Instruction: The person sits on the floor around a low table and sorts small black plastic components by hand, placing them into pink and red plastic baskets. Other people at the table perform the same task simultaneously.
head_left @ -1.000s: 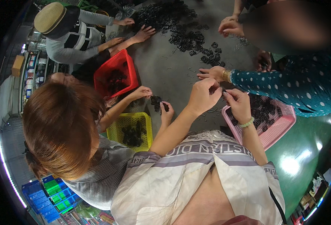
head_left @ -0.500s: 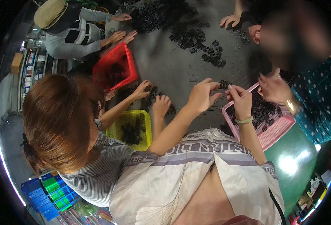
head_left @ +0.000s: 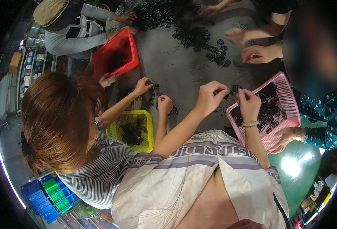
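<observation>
Above the grey tabletop, my left hand (head_left: 212, 98) is closed, with a small black slotted piece (head_left: 226, 97) at its fingertips. Close beside it on the right, my right hand (head_left: 249, 105) pinches another small black slotted piece (head_left: 236, 88) between thumb and finger. Only a narrow gap separates the two hands. Just right of my right hand lies a pink basket (head_left: 290, 97) holding many such black pieces. A co-worker's hand (head_left: 283, 140) touches its lower right side.
Heaps of black pieces (head_left: 191, 36) and scattered thin metal bits cover parts of the grey table (head_left: 166, 63). To my left, a co-worker's hands (head_left: 164, 104) work near a yellow basket (head_left: 150, 131). Farther back a red basket (head_left: 134, 57) is held tilted. Other hands (head_left: 258, 54) reach in from the right.
My hands have drawn slightly apart from the black piece they both touched. The co-worker's hand has moved from above the pink basket to its side, and the basket has shifted. The red basket has risen slightly.
</observation>
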A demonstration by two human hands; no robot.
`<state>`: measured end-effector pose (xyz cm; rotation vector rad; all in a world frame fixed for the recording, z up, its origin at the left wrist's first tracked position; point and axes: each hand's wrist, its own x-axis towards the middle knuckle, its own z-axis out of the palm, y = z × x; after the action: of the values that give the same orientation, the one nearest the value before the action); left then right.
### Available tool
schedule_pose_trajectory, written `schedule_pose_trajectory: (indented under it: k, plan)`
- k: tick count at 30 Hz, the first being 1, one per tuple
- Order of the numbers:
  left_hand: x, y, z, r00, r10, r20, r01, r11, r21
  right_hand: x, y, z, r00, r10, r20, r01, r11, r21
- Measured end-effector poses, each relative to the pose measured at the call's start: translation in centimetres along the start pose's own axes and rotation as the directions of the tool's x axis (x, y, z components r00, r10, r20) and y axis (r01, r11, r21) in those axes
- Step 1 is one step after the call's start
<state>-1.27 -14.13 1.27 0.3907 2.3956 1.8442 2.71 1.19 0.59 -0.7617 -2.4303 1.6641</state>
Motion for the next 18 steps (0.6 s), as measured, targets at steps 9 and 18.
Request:
schedule_pose_trajectory:
  k: [9,18]
  plan:
    - [1.0,-0.4,-2.1,0.948,-0.272,0.166,0.308,0.913,-0.266,-0.4,0.4,-4.1,0.924,-0.332,0.193,0.380,0.861,-0.338]
    - [0.9,0.7,-2.5,0.904,-0.286,0.316,0.406,0.804,-0.434,-0.2,-2.2,-0.6,0.750,-0.328,0.574,0.239,0.944,0.227]
